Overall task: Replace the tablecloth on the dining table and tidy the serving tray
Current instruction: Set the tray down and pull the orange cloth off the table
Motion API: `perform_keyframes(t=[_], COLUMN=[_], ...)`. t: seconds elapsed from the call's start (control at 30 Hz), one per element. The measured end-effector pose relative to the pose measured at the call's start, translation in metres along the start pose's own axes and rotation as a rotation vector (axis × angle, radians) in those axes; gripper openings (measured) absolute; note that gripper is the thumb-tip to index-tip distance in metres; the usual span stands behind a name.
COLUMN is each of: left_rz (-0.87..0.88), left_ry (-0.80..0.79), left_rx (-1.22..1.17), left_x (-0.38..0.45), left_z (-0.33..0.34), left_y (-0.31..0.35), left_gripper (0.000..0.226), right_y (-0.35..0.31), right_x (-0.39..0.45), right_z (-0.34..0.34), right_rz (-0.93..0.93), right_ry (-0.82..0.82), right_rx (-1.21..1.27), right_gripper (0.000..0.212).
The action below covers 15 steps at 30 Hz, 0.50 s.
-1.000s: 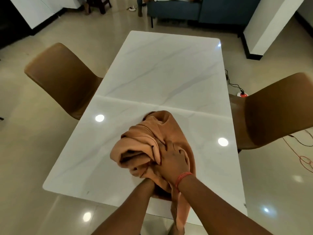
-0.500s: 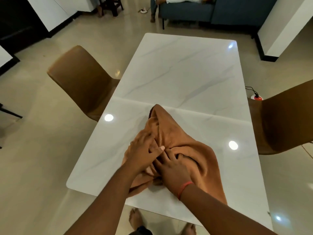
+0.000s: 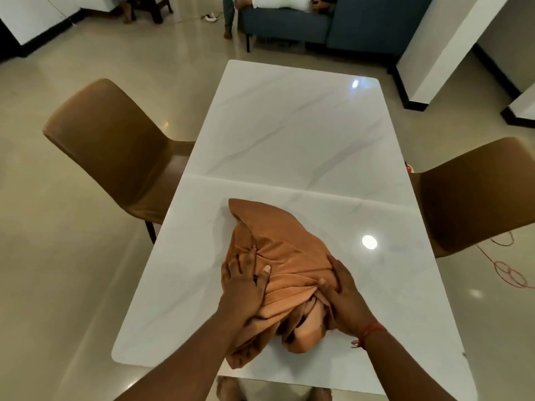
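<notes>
A bunched orange-brown tablecloth (image 3: pixel 278 241) lies on the near half of the white marble dining table (image 3: pixel 289 125). My left hand (image 3: pixel 243 282) lies on the left side of the bundle, fingers spread and fairly straight, pressing the fabric. On the right side of the bundle, my right hand (image 3: pixel 344 293) has its thumb hooked into a fold and its fingers wrapped over the cloth's edge. A red thread circles that wrist. Part of the cloth droops toward the table's near edge. No serving tray is in view.
A brown chair (image 3: pixel 115 157) stands at the table's left and another brown chair (image 3: pixel 477 195) at its right. A blue sofa (image 3: pixel 333 21) with a person lying on it sits beyond the table. Red cables (image 3: pixel 509 273) lie on the floor at right.
My hands have moved apart to either side of the bundle. The cloth is spread wider and flatter than before, and its far tip reaches further up the table.
</notes>
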<state>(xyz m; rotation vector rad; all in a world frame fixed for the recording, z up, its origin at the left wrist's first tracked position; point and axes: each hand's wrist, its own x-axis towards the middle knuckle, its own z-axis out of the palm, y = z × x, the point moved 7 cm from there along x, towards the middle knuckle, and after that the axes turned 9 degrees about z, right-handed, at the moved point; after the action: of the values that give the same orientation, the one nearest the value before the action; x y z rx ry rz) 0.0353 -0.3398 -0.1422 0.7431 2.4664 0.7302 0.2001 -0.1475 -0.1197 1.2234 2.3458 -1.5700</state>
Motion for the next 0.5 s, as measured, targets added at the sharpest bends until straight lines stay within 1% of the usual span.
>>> perform_keyframes(t=[0.07,0.13,0.2,0.3,0.4,0.43,0.5], left_rz=[-0.030,-0.086,-0.148,-0.259,-0.440,-0.495,-0.531], left_ry=[-0.007,-0.006,-0.008,-0.004,0.049,0.091,0.181], left_rx=[-0.025,-0.030,-0.036,-0.127,-0.328,-0.425,-0.581], left_x=[-0.004,-0.008,-0.012,-0.020,-0.035,-0.041,-0.053], left_z=[-0.002,-0.006,-0.008,-0.008,-0.006,-0.003,0.001], left_y=[0.002,0.002,0.001,-0.003,-0.010,-0.012,-0.009], left_gripper=[0.078,0.071,0.072,0.079,0.095,0.097,0.094], right_y=[0.003,0.004,0.007,0.007,0.001,-0.002,-0.009], right_x=[0.002,0.007,0.015,0.026,0.033,0.033,0.033], right_z=[0.005,0.009,0.018,0.026,0.028,0.029,0.031], right_rz=[0.044,0.088,0.147,0.193,0.191,0.184,0.173], right_ry=[-0.046,-0.075,-0.145,-0.258,-0.361,-0.398,-0.453], right_rx=[0.201,0.304,0.446,0.594,0.625,0.625,0.632], right_gripper=[0.072,0.071,0.071,0.071,0.068,0.066,0.061])
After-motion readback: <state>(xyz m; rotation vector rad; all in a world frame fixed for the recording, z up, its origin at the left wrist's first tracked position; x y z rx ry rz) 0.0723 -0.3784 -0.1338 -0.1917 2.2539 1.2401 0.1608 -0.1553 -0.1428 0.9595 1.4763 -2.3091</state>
